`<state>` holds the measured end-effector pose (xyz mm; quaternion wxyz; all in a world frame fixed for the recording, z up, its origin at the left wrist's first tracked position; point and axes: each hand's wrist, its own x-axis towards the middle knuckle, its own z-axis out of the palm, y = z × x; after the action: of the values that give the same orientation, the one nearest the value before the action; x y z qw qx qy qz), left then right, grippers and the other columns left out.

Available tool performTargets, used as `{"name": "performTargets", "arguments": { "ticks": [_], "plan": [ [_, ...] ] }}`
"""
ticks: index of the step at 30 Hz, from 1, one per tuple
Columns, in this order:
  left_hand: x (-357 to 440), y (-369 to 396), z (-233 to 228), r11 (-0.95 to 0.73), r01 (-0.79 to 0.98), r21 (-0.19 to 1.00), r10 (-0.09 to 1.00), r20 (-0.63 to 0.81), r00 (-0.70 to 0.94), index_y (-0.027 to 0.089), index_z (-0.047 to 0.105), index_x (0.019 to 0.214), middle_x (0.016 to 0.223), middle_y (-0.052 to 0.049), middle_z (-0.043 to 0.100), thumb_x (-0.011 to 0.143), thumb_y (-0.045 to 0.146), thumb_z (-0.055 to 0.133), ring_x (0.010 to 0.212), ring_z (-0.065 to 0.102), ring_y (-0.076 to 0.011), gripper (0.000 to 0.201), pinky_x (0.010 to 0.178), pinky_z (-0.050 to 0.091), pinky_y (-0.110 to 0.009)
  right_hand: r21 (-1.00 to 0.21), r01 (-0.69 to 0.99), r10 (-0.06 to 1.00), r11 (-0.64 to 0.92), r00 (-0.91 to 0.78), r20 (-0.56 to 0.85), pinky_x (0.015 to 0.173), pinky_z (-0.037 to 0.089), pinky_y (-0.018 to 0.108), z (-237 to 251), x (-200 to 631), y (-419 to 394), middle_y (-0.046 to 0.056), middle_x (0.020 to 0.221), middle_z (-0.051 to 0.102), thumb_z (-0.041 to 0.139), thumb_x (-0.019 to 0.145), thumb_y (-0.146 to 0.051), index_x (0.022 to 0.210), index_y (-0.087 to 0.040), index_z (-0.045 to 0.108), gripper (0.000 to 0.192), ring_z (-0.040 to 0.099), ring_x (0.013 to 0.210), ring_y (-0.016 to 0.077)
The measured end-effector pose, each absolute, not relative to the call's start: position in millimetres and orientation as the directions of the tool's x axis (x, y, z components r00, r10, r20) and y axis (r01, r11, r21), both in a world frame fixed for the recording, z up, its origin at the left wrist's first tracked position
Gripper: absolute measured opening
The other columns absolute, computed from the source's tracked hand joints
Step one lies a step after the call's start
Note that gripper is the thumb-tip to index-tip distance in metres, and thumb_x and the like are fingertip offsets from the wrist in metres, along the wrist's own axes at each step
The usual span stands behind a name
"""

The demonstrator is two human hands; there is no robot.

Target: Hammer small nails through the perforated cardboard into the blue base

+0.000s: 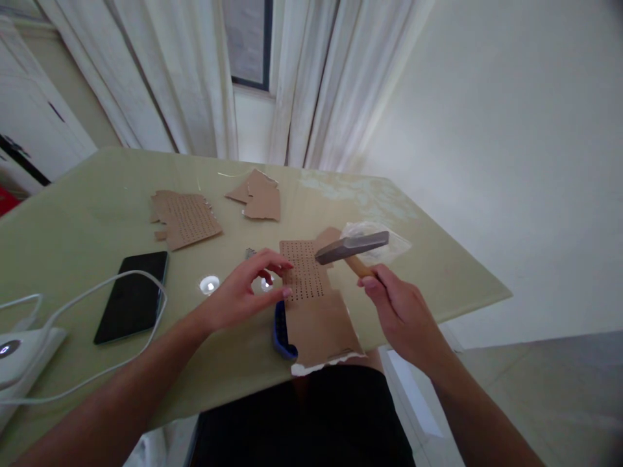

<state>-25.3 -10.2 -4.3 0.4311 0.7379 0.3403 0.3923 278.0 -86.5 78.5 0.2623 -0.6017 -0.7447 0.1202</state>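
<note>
A brown cardboard sheet (325, 324) with rows of small holes lies near the front table edge, its torn lower edge overhanging slightly. Under its left side a blue object (281, 344) with a dark inside shows in part. My left hand (243, 285) is at the sheet's left edge, thumb and fingers apart, with nothing visible between them. My right hand (402, 311) grips the wooden handle of a hammer (353, 246). The hammer's grey metal head is raised over the sheet's upper right part. Small metallic pieces (250, 253) lie partly hidden behind my left hand.
Another punched cardboard piece (187, 219) and torn cardboard scraps (263, 198) lie farther back. Clear crumpled plastic (384, 240) sits behind the hammer. To the left are a black phone (134, 295), a white cable (102, 283) and a white power strip (29, 357).
</note>
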Motion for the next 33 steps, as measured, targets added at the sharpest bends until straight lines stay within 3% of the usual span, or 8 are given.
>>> {"name": "performTargets", "arguments": {
  "ticks": [3, 5, 8, 11, 16, 20, 25, 33],
  "plan": [
    [-14, -12, -14, -0.164, 0.112, 0.980, 0.975, 0.144, 0.169, 0.023, 0.057, 0.113, 0.098, -0.002, 0.072, 0.096, 0.053, 0.078, 0.090, 0.074, -0.0212, 0.040, 0.078, 0.058, -0.035, -0.593, 0.792, 0.954, 0.149, 0.042, 0.296, 0.060, 0.039, 0.030, 61, 297, -78, -0.001, 0.070, 0.060, 0.044, 0.115, -0.060, 0.101, -0.022, 0.067, 0.047, 0.058, 0.062, 0.0183],
    [-5, -17, -16, -0.029, 0.049, 0.998, 0.998, 0.027, 0.051, 0.024, 0.053, 0.108, 0.093, -0.002, 0.071, 0.095, 0.058, 0.075, 0.088, 0.074, -0.0223, 0.043, 0.078, 0.059, -0.036, -0.710, 0.692, 0.939, 0.131, 0.142, 0.312, 0.055, 0.038, 0.028, 48, 305, -73, -0.002, 0.069, 0.057, 0.047, 0.114, -0.064, 0.101, -0.022, 0.067, 0.049, 0.053, 0.058, 0.0165],
    [7, -28, -14, 0.098, -0.020, 0.995, 0.987, -0.095, 0.132, 0.022, 0.061, 0.109, 0.110, -0.009, 0.077, 0.097, 0.064, 0.069, 0.104, 0.076, -0.0276, 0.044, 0.094, 0.062, -0.046, -0.841, 0.494, 0.875, 0.219, 0.281, 0.393, 0.048, 0.035, 0.025, 35, 307, -65, -0.005, 0.067, 0.052, 0.053, 0.111, -0.065, 0.098, -0.022, 0.063, 0.045, 0.047, 0.054, 0.0137],
    [16, -39, -11, 0.147, -0.069, 0.987, 0.934, -0.115, 0.339, 0.023, 0.071, 0.111, 0.119, -0.012, 0.080, 0.097, 0.064, 0.070, 0.112, 0.076, -0.0312, 0.043, 0.105, 0.061, -0.052, -0.852, 0.367, 0.793, 0.372, 0.352, 0.498, 0.046, 0.033, 0.023, 32, 301, -56, -0.007, 0.064, 0.048, 0.059, 0.109, -0.065, 0.094, -0.024, 0.058, 0.044, 0.041, 0.051, 0.0116],
    [18, -45, -19, 0.139, -0.058, 0.989, 0.897, -0.100, 0.431, 0.027, 0.079, 0.114, 0.120, -0.011, 0.082, 0.097, 0.055, 0.072, 0.116, 0.076, -0.0346, 0.033, 0.109, 0.061, -0.057, -0.834, 0.343, 0.749, 0.432, 0.379, 0.544, 0.046, 0.032, 0.024, 28, 291, -40, -0.008, 0.063, 0.046, 0.060, 0.106, -0.069, 0.090, -0.025, 0.055, 0.047, 0.039, 0.050, 0.0109],
    [19, -49, -27, 0.087, -0.023, 0.996, 0.943, -0.075, 0.324, 0.031, 0.077, 0.120, 0.129, -0.008, 0.080, 0.101, 0.050, 0.064, 0.126, 0.071, -0.0338, 0.030, 0.115, 0.059, -0.057, -0.817, 0.338, 0.729, 0.467, 0.374, 0.573, 0.047, 0.031, 0.025, 21, 284, -28, -0.008, 0.064, 0.044, 0.059, 0.104, -0.072, 0.090, -0.026, 0.052, 0.049, 0.037, 0.050, 0.0111],
    [17, -45, -28, 0.025, 0.032, 0.999, 0.958, -0.033, 0.284, 0.026, 0.072, 0.128, 0.127, -0.009, 0.078, 0.106, 0.053, 0.056, 0.117, 0.072, -0.0310, 0.038, 0.107, 0.063, -0.051, -0.805, 0.250, 0.720, 0.539, 0.360, 0.594, 0.047, 0.029, 0.025, 19, 280, -3, -0.008, 0.064, 0.041, 0.057, 0.105, -0.073, 0.090, -0.026, 0.050, 0.049, 0.035, 0.050, 0.0110],
    [-6, -18, -32, -0.025, 0.140, 0.990, 0.995, 0.011, 0.095, 0.025, 0.070, 0.129, 0.129, -0.008, 0.077, 0.109, 0.050, 0.053, 0.122, 0.072, -0.0296, 0.036, 0.106, 0.062, -0.045, -0.845, 0.194, 0.777, 0.497, 0.333, 0.534, 0.045, 0.025, 0.024, 25, 281, 43, -0.010, 0.061, 0.033, 0.052, 0.103, -0.082, 0.086, -0.028, 0.046, 0.057, 0.030, 0.048, 0.0103]
  ]
}}
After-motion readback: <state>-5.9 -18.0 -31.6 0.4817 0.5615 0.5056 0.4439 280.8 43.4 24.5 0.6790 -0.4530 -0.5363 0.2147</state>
